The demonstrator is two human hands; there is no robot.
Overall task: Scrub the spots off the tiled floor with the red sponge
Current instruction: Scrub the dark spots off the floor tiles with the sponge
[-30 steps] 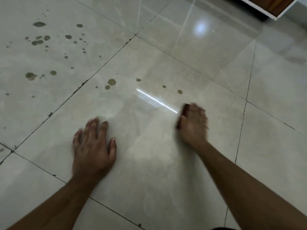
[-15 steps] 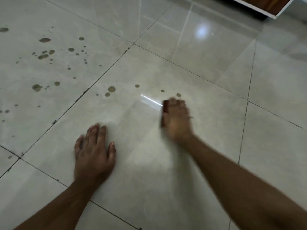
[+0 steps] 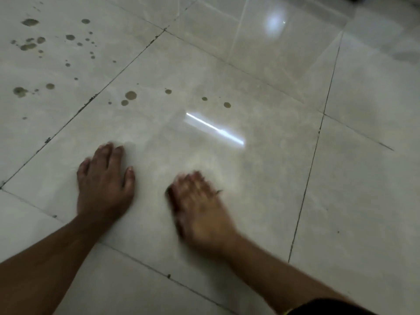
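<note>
Saw glossy beige tiled floor (image 3: pixel 261 201), dark grout lines, white light streak (image 3: pixel 214 128) reflected mid-tile. Brown spots (image 3: pixel 130 95) lay beyond streak and far left of it. Left hand (image 3: pixel 104 185) pressed flat near-left of streak, fingers spread. Right hand (image 3: pixel 200 212), blurred, covered red sponge (image 3: pixel 170 196); grip I couldn't tell. Since half second ago, right hand came back from spots toward me.

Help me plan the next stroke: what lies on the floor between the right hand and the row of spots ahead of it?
In the head view, only bare tile with a bright light streak lies between the right hand and the spots.
</note>
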